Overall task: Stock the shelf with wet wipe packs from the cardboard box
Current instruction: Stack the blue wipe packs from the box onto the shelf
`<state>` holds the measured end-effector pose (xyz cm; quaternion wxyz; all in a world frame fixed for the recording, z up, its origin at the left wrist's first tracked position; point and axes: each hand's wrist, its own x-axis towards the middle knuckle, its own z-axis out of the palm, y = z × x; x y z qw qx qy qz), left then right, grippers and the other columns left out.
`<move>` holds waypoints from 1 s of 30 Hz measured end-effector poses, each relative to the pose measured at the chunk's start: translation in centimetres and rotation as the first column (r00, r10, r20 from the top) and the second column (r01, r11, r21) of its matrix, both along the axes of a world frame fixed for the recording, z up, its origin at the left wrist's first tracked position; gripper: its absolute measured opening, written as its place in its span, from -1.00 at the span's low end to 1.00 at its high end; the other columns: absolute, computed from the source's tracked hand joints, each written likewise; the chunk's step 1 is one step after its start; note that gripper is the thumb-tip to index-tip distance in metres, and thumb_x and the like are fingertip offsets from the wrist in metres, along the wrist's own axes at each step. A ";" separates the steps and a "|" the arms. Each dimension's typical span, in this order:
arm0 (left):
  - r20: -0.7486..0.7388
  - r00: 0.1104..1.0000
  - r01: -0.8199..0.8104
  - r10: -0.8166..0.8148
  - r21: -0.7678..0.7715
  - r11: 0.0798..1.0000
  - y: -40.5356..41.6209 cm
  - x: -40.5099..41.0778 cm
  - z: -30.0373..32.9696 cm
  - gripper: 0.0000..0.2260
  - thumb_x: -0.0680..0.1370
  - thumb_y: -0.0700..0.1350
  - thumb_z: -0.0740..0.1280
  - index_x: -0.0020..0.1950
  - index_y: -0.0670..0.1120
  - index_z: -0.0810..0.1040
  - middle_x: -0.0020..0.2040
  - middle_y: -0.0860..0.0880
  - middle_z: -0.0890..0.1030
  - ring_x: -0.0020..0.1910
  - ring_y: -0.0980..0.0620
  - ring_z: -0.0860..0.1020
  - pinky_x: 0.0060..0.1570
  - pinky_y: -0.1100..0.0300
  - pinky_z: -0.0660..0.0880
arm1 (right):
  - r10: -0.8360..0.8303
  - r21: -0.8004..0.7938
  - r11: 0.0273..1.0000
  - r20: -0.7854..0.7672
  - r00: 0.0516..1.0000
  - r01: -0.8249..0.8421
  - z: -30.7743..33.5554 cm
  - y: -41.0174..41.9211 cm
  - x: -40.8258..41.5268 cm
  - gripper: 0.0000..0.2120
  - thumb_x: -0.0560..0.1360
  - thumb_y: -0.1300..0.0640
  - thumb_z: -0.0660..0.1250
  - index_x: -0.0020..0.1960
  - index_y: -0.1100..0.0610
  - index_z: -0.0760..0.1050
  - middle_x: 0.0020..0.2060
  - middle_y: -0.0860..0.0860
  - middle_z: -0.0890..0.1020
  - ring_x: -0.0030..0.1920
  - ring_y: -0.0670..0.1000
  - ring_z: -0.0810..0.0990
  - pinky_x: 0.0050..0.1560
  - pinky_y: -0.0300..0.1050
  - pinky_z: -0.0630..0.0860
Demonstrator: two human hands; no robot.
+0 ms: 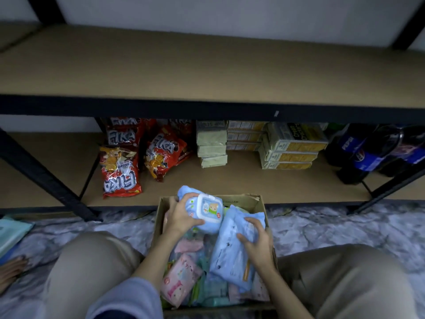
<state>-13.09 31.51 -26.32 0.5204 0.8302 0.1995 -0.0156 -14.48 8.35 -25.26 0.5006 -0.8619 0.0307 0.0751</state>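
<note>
Fingers of left hand (181, 215) curled round blue wipe pack with white lid (204, 210), held over far end of cardboard box (257, 203). Right hand (255, 240) grips second blue pack (232, 247), thumb and fingers pinching its right edge, print too blurry to read. Box sits on floor between knees, near edge cut off. More packs inside, pink one (179, 282) near left, rest jumbled, hard to count. Upper shelf board (207, 65) bare; snack bags (120, 171) on lower shelf.
</note>
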 end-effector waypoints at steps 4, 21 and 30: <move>0.148 0.989 -0.034 0.027 0.045 0.998 -1.6 -1.0 8.5 -0.41 0.21 -0.29 0.56 0.17 0.03 0.50 0.05 -0.08 0.23 0.01 0.03 0.36 -0.01 0.43 0.34 | 0.022 0.014 1.000 0.198 0.980 -0.025 6.9 -0.5 1.8 -0.59 0.34 0.05 0.46 0.15 0.02 0.46 -0.04 -0.09 0.46 0.03 -0.01 0.37 -0.07 -0.24 0.25; 0.648 0.760 -0.096 -0.056 0.198 0.976 0.2 -4.4 29.9 -0.41 0.22 -0.17 0.59 0.13 0.19 0.45 0.09 -0.01 0.27 0.09 0.14 0.31 -0.05 0.70 0.20 | -0.018 0.177 0.976 0.648 0.761 -0.128 27.4 -1.1 3.3 -0.64 0.34 0.00 0.37 0.11 -0.14 0.40 0.05 -0.28 0.46 0.13 0.00 0.45 0.11 -0.07 0.40; 0.759 0.639 -0.296 0.124 0.094 0.951 2.4 0.2 34.9 -0.43 0.24 -0.12 0.59 0.15 0.17 0.47 0.11 -0.02 0.28 0.07 0.12 0.36 -0.01 0.49 0.30 | -0.061 0.217 0.970 0.656 0.752 -0.110 33.5 1.3 11.2 -0.63 0.40 0.04 0.42 0.18 -0.10 0.43 0.12 0.01 0.48 0.10 -0.01 0.44 0.16 0.02 0.42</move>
